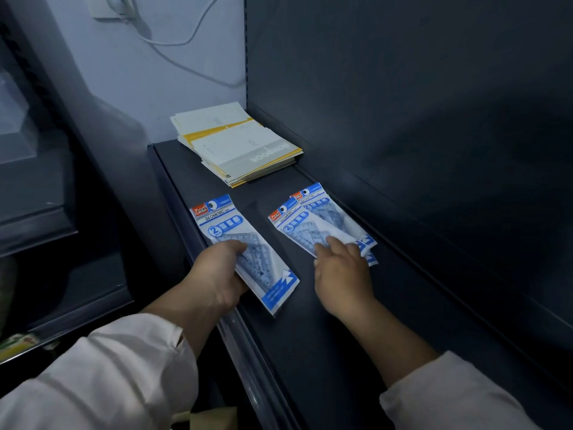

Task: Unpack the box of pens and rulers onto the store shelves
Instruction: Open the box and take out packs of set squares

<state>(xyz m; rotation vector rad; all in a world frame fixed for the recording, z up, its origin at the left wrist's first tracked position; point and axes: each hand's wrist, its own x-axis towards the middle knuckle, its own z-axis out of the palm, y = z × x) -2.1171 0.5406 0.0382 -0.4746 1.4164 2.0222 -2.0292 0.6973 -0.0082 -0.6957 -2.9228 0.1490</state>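
- Gripping the front ruler pack (240,226) with the left hand (217,274), thumb curled over its printed face and the other digits tucked beneath, out of sight.
- Holding that pack just inside the front lip of the dark shelf (325,342), blue header pointing away; not possible to tell whether lying flat or raised slightly.
- Resting the right hand (342,276) on the near end of the middle ruler pack (294,223), fingers (336,243) stretched loosely and released, touching the wrapper rather than clenching it.
- Lying partly under the middle pack, nearer the back wall: the back ruler pack (330,209), the two overlapping and slanted the same way.
- Sitting well apart from the front pack, with bare shelf between them.
- Lying at the far end of the shelf, against the back panel: a stack of notebooks (235,144), white and yellow covers fanned unevenly.
- Hanging in a loop across the pale wall beyond: a white cable (176,43).
- Covering both forearms: pale sleeves (117,377).
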